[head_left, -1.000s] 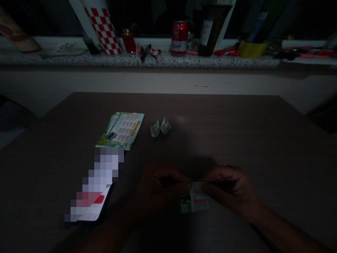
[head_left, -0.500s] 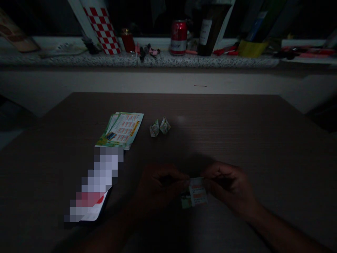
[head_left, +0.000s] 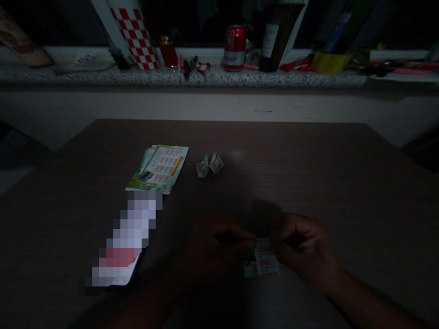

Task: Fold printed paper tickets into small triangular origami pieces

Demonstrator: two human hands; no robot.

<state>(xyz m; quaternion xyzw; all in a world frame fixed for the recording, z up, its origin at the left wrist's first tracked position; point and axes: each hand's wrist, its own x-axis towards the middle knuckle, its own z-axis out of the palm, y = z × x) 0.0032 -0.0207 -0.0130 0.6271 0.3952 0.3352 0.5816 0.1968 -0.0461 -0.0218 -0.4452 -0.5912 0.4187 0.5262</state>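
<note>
Pinching a white-and-green printed paper slip (head_left: 267, 262) by its upper edge, with bare left hand (head_left: 222, 242) and right hand (head_left: 305, 246), nearer and right of the flat green-and-white card stack (head_left: 161, 167). Probably mid-fold, calling for even fingertip pressure. Right of the stack, two faceted folded-paper pieces (head_left: 202, 167) (head_left: 216, 164), then open brown wood-grain tabletop (head_left: 318, 164) to its far edge.

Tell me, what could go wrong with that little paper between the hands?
The left hand and right hand pinch the small printed paper near its top, so pulling apart might tear it. The scene is dim, so its edges could be misjudged. The left forearm lies near the phone and might nudge it.
</note>
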